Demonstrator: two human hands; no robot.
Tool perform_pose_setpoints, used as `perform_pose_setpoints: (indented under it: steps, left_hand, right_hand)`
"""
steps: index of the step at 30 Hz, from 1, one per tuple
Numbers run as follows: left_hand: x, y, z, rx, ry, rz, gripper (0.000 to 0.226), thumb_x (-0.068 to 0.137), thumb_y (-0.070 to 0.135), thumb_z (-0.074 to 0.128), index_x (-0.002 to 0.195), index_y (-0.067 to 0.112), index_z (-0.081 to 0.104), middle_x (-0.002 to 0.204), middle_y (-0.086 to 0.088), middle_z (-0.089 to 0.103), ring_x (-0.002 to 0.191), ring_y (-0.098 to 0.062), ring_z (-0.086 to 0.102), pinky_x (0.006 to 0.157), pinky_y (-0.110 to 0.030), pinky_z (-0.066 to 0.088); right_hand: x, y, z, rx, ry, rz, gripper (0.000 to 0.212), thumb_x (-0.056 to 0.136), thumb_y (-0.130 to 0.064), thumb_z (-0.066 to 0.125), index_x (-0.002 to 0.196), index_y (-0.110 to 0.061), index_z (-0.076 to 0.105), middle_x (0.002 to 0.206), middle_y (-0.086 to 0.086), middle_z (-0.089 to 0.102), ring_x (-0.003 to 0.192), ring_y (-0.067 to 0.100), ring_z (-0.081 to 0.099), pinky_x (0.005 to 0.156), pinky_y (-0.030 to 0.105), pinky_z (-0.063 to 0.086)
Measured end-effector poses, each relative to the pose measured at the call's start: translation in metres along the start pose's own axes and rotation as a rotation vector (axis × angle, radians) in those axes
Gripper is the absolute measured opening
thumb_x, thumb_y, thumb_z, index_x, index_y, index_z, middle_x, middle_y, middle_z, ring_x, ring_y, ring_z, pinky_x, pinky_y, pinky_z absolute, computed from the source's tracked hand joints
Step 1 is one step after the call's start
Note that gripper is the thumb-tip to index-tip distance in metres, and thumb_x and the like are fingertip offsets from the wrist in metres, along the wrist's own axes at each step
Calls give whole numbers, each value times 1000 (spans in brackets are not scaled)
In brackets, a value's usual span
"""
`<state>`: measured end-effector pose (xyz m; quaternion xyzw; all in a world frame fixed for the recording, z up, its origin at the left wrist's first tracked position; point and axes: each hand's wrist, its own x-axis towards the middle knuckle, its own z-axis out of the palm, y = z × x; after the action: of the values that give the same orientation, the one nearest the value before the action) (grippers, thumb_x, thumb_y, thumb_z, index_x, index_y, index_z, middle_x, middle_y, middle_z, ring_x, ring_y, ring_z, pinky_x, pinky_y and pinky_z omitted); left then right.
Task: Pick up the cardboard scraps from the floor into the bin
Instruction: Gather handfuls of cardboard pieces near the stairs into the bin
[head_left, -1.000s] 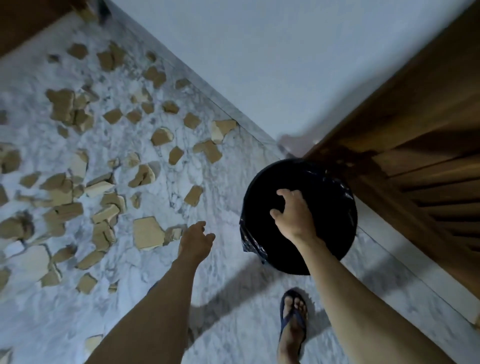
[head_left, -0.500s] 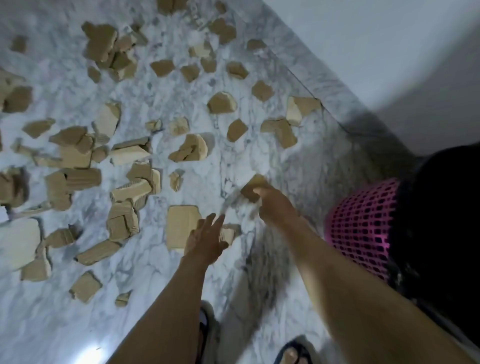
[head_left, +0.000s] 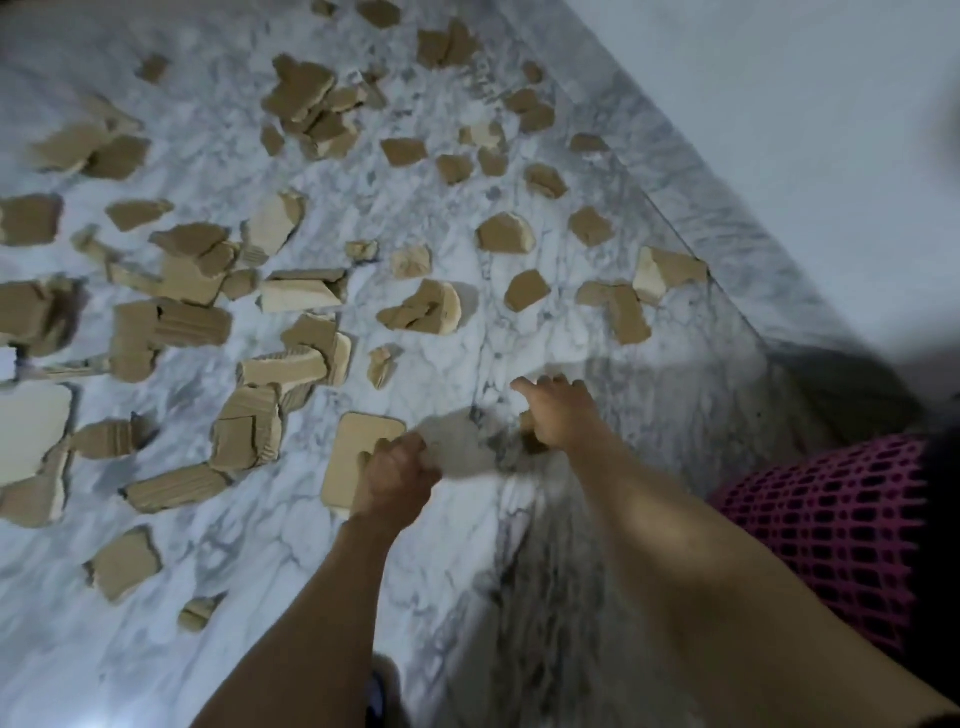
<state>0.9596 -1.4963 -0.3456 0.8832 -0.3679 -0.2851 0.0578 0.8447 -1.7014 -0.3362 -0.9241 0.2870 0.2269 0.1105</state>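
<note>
Several brown cardboard scraps (head_left: 426, 309) lie scattered over the white marble floor (head_left: 260, 597). My left hand (head_left: 397, 475) has its fingers curled on the right edge of a flat, round-cornered cardboard piece (head_left: 358, 441). Just to the right, my right hand (head_left: 561, 410) is low over the floor and grips a small brown scrap (head_left: 532, 434), which is mostly hidden under the palm. The bin (head_left: 831, 519), a pink mesh basket with a black liner, stands at the right edge beside my right forearm.
A grey marble skirting (head_left: 691, 208) and a pale wall (head_left: 805, 130) run diagonally along the upper right. A sandalled foot (head_left: 376, 696) shows at the bottom between my arms. Larger scraps (head_left: 244, 431) crowd the floor to the left.
The view swung from the bin down to the floor. My right hand left the bin and closed on a scrap. My left hand dropped onto the flat piece and curled.
</note>
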Motion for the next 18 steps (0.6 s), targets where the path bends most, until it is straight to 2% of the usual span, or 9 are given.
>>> perform_pose_setpoints:
  steps: [2, 3, 5, 7, 10, 13, 16, 18]
  left_hand:
    - [5, -10, -10, 9, 12, -152, 40, 90, 41, 63, 126, 24, 56, 135, -8, 47, 127, -35, 37, 103, -48, 31]
    - [7, -15, -11, -6, -11, -236, 44, 90, 45, 64, 129, 28, 55, 143, -8, 34, 134, -37, 27, 107, -52, 28]
    - [12, -22, -6, -85, -55, -406, 53, 90, 49, 61, 138, 28, 50, 154, -8, 11, 142, -40, 10, 111, -56, 26]
    - [12, -22, 1, -154, -44, -497, 52, 91, 45, 59, 139, 27, 49, 151, -9, 9, 138, -40, 18, 108, -53, 33]
    - [4, -17, 1, -163, 18, -542, 49, 89, 37, 61, 134, 22, 49, 139, -12, 28, 124, -38, 36, 103, -49, 34]
    - [0, -17, -4, -328, 58, -528, 55, 83, 24, 66, 131, 15, 40, 131, -14, 48, 123, -37, 46, 101, -49, 32]
    - [3, -21, -19, -521, 109, -444, 59, 75, 13, 70, 118, 20, 30, 117, -3, 62, 114, -35, 56, 91, -45, 29]
    - [12, -26, -36, -553, 125, -414, 68, 76, 12, 73, 123, 21, 26, 112, 0, 63, 113, -31, 58, 92, -44, 29]
  right_hand:
    - [-2, -1, -7, -53, -69, 52, 10, 91, -5, 52, 95, -13, 55, 87, 8, 56, 92, 30, 54, 95, 43, 40]
    - [-3, -2, -10, -66, -87, 72, 18, 85, 0, 52, 76, -15, 49, 74, 4, 49, 77, 26, 49, 92, 41, 41]
    - [-4, -4, -9, 1, -118, 75, 32, 80, 5, 51, 61, -18, 37, 63, 1, 39, 61, 19, 37, 74, 33, 41]
    - [-3, -3, -2, 148, -135, 67, 38, 85, 3, 52, 61, -21, 35, 65, 0, 37, 59, 18, 37, 59, 30, 34]
    - [-3, -7, 1, 396, -130, 119, 33, 92, -4, 55, 68, -17, 37, 71, 3, 42, 66, 24, 46, 61, 32, 32]
    - [-1, -20, -3, 632, -101, 191, 17, 87, -3, 62, 83, -11, 47, 83, 6, 51, 80, 27, 52, 62, 31, 36]
    - [11, -33, -12, 840, -74, 225, 29, 78, -11, 79, 95, -10, 56, 94, 5, 60, 91, 24, 59, 73, 31, 44]
    - [21, -41, -20, 940, -34, 234, 37, 74, -13, 84, 102, -9, 59, 101, 5, 65, 96, 23, 62, 81, 34, 50]
